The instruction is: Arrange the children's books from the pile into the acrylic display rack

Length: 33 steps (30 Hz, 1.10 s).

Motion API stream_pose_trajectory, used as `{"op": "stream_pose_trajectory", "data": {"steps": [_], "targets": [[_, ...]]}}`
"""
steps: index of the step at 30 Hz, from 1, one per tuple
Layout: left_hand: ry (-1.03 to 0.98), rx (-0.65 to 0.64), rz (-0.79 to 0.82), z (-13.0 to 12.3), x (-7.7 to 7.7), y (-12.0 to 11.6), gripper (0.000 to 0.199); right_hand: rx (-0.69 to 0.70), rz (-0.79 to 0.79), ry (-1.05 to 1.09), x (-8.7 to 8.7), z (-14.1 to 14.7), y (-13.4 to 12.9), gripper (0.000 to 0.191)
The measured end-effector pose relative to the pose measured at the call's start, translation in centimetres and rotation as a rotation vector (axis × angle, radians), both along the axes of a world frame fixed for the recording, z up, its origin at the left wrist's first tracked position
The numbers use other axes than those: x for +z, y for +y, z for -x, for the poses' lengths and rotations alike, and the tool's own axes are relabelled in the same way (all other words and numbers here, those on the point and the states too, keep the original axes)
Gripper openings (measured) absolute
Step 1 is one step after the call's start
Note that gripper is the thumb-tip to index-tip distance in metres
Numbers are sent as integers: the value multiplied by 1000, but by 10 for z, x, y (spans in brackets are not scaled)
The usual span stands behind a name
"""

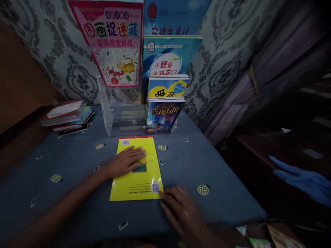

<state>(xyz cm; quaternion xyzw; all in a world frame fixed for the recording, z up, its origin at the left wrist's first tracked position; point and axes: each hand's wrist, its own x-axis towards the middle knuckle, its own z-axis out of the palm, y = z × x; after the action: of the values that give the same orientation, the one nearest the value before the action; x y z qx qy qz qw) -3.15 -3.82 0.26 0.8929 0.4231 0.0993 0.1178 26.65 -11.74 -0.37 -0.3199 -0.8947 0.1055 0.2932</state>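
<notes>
A yellow book (124,187) lies closed on the blue tablecloth, its back cover up and turned upside down, with a barcode at the far left corner. My left hand (125,162) rests flat across the middle of that cover, fingers stretched toward the right and partly hiding a small green picture. At the near right corner, beside a QR code, my right hand (182,210) has its index fingertip against the book's edge. Its thumb is apart from that finger, on the cloth side, and nothing shows between them.
Behind the book stands a clear plastic rack (107,113) holding several upright books, including a pink one (116,44) and a dark blue one (164,115). Loosely stacked books (68,117) lie at the left. A blue glove (302,181) and more books (281,237) are off the table's right side.
</notes>
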Motion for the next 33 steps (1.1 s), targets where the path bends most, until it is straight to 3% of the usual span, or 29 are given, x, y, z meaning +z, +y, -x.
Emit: {"op": "stream_pose_trajectory", "data": {"steps": [3, 10, 23, 33], "targets": [[0, 21, -14, 0, -4, 2, 50, 21, 32, -88, 2, 2, 16, 27], [-11, 36, -29, 1, -5, 1, 50, 55, 66, -200, 2, 20, 58, 43], [-8, 195, -90, 7, -14, 20, 55, -94, 149, -375, 10, 78, 148, 44], [-10, 231, -91, 14, -15, 26, 59, -176, 133, -351, 2, 90, 156, 47]]}}
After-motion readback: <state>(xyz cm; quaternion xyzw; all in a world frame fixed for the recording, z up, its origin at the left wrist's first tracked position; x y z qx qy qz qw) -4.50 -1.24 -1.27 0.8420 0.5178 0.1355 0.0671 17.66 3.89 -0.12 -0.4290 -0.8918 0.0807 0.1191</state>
